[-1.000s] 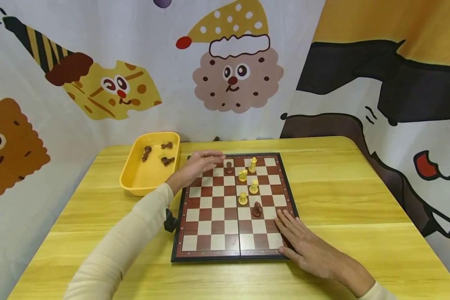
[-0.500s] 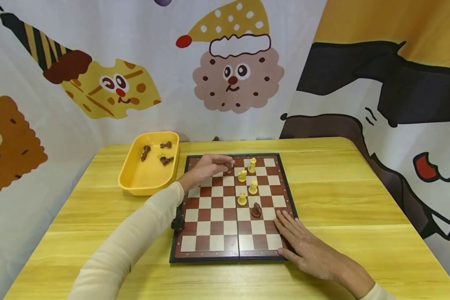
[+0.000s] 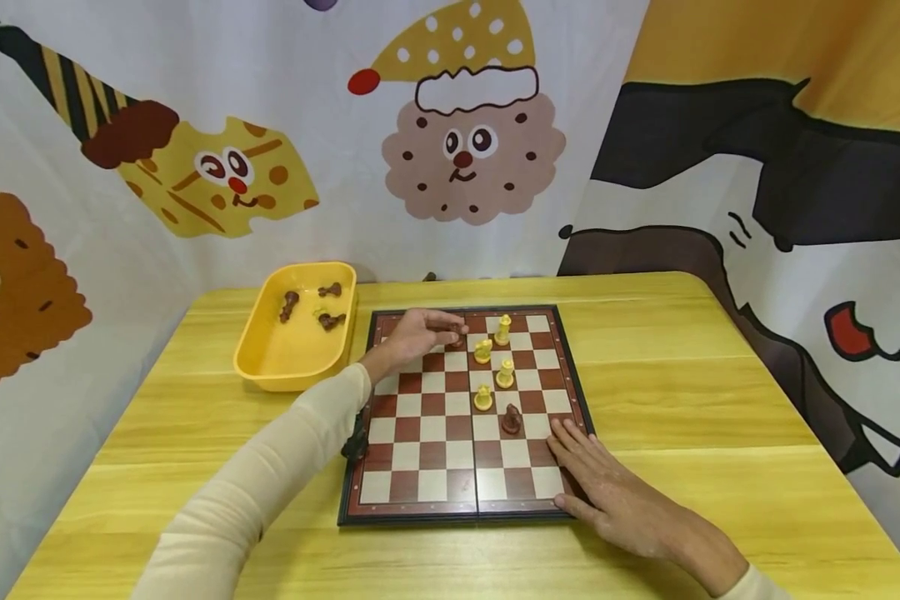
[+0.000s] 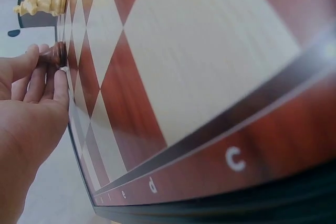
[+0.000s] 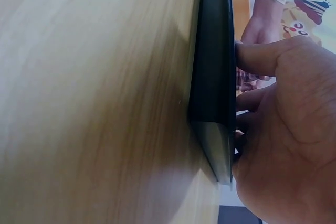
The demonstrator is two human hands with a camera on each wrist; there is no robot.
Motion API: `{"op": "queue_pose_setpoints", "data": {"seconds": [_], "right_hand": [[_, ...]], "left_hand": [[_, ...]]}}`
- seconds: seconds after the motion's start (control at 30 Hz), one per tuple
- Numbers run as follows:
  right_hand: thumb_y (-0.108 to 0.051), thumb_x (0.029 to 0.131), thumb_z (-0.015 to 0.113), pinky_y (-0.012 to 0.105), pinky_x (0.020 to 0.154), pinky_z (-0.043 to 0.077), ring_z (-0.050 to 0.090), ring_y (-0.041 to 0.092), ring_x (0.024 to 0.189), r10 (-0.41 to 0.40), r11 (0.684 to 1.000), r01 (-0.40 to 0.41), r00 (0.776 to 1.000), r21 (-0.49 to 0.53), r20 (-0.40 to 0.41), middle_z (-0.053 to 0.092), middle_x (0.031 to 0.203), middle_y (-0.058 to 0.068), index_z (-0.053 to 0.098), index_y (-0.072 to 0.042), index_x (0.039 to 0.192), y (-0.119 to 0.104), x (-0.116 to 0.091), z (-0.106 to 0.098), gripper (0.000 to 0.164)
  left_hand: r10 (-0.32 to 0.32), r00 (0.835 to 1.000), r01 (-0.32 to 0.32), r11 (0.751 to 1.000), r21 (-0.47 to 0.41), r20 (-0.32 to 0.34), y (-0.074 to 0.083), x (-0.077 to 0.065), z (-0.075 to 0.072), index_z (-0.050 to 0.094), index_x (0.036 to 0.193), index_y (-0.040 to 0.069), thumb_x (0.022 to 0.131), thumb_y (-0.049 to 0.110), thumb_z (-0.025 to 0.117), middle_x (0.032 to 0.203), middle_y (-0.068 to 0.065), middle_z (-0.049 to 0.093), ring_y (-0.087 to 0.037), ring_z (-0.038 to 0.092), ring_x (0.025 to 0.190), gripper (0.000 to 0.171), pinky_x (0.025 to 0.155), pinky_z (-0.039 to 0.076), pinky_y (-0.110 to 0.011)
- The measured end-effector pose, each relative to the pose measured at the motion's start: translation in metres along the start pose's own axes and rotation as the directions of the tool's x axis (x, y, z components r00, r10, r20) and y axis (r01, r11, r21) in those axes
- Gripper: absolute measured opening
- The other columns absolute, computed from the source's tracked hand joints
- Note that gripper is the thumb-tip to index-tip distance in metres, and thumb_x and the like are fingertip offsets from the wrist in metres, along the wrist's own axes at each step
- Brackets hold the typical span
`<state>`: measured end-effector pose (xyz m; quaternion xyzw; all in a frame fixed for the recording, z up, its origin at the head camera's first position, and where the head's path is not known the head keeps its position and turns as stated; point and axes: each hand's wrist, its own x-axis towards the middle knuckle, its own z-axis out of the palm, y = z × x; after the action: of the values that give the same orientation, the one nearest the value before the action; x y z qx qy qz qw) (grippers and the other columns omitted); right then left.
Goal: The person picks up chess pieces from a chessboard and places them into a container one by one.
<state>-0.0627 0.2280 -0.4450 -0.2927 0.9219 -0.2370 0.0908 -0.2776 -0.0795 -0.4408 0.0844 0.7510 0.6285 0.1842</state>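
My left hand (image 3: 416, 336) reaches over the far left of the chessboard (image 3: 420, 433) and pinches a dark brown chess piece (image 4: 54, 54) between thumb and fingers. The base of that piece is at the board surface in the left wrist view, its top hidden by the fingers. Several pale yellow pieces stand to its right, among them a tall one (image 3: 502, 330), a knight (image 3: 483, 351) and another tall one (image 3: 505, 374). Nearer me are a short yellow piece (image 3: 483, 397) and a brown knight (image 3: 512, 419). My right hand (image 3: 618, 496) rests with straight fingers on the board's near right edge.
A yellow tray (image 3: 251, 354) stands left of the board, with several brown pieces lying in it, such as one brown piece (image 3: 289, 306). The wooden table (image 3: 690, 375) extends around the board. A printed curtain (image 3: 270, 42) hangs behind it.
My left hand has moved right across the board to the brown piece at the far side and has taken hold of it. My right hand has stayed in place.
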Motion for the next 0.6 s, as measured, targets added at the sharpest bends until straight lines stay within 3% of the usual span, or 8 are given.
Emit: {"op": "queue_pose_setpoints", "data": {"seconds": [0.4,0.6], "right_hand": [[-0.039,0.108,0.05,0.02,0.118,-0.007,0.009,0.036,0.153,0.022,1.0,-0.021,1.0,-0.004,0.011,0.01,0.168,0.016,0.028,0.003,0.158,-0.002,-0.001,0.001,0.069],[-0.039,0.108,0.05,0.02,0.118,-0.008,0.009,0.036,0.153,0.033,0.999,-0.033,0.999,-0.018,0.016,0.009,0.168,0.015,0.028,0.003,0.158,-0.004,-0.001,0.0,0.069]], "left_hand": [[0.034,0.997,-0.036,0.999,0.027,0.068,0.001,-0.004,-0.008,0.07,0.125,-0.002,0.098,0.001,0.067,0.118,-0.013,0.072,-0.023,0.067,0.11,0.028,0.094,0.055,-0.033],[0.052,0.997,-0.058,0.993,0.1,0.058,0.002,-0.007,-0.019,0.069,0.129,0.001,0.1,0.006,0.066,0.12,-0.01,0.072,-0.021,0.067,0.109,0.029,0.09,0.055,-0.036]]}}
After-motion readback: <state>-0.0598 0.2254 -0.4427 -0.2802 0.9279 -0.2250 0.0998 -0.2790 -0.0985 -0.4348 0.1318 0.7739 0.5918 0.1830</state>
